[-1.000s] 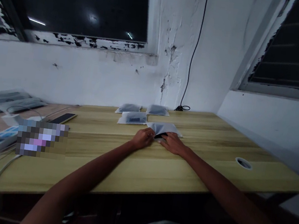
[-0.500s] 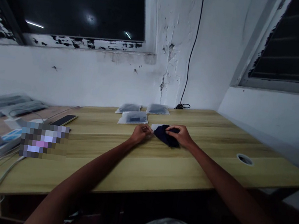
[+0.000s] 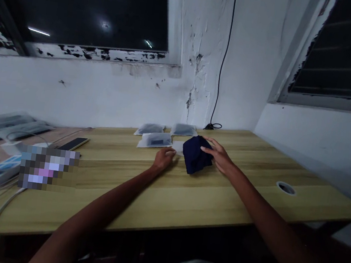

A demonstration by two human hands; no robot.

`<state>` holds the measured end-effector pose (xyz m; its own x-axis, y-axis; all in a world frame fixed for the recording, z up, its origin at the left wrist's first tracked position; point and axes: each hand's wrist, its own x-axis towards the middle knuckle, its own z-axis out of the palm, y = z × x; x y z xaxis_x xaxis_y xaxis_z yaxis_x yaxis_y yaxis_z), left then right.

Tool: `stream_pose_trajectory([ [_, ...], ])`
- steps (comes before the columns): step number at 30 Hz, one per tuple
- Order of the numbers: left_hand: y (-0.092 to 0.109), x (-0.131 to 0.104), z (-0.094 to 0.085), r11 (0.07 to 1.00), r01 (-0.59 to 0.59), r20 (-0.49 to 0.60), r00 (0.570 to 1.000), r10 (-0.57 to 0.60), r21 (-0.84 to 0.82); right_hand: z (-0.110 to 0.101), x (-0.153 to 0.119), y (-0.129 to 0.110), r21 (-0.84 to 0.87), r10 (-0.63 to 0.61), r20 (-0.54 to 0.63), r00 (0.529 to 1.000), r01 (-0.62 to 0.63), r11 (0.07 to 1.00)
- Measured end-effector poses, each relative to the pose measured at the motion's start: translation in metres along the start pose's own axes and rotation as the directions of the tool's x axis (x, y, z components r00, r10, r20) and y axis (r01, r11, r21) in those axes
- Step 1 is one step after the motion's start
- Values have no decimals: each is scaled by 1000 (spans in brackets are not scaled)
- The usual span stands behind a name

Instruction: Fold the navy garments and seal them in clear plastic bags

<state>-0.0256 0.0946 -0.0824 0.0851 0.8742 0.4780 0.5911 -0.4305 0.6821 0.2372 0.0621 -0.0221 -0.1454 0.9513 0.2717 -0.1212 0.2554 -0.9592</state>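
A folded dark navy cloth (image 3: 195,155), its exact kind unclear, is gripped along its right side by my right hand (image 3: 220,155), thumb in front. It is raised a little above the wooden table. Just left of the cloth lies a pale, translucent bag (image 3: 178,146), partly covered by it. My left hand (image 3: 163,157) has its fingertips closed at the bag's near left edge. Behind the left hand lie three filled frosted bags, the closest one (image 3: 155,140) with a dark patch on it.
A phone (image 3: 74,143) and a white power strip (image 3: 5,169) with cables lie on the left. Several packed bags (image 3: 8,124) sit at the far left. A cable hole (image 3: 286,188) is on the right; a black cord (image 3: 222,68) hangs down the wall.
My right hand has lifted the navy cloth, which now looks bulkier and shows more of its front. More of the pale bag shows beside it. My left hand stays at the bag's edge.
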Motion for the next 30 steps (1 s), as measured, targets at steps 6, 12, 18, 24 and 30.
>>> stream_pose_trajectory([
  [6,43,-25,12,796,356,90,929,-360,-489,12,-11,10,12,273,186,944,-280,960],
  [12,90,-53,21,539,462,299,882,-365,-704,20,-10,35,-109,119,270,956,-93,990],
  [18,86,-52,22,551,440,253,888,-384,-709,23,-8,42,-195,-3,297,955,64,979],
  [24,52,-32,18,552,452,262,883,-390,-701,-15,14,39,-408,31,-28,999,-39,912],
  [30,23,-14,-9,889,374,6,922,-386,-264,-43,17,47,-824,-304,-109,946,86,561],
])
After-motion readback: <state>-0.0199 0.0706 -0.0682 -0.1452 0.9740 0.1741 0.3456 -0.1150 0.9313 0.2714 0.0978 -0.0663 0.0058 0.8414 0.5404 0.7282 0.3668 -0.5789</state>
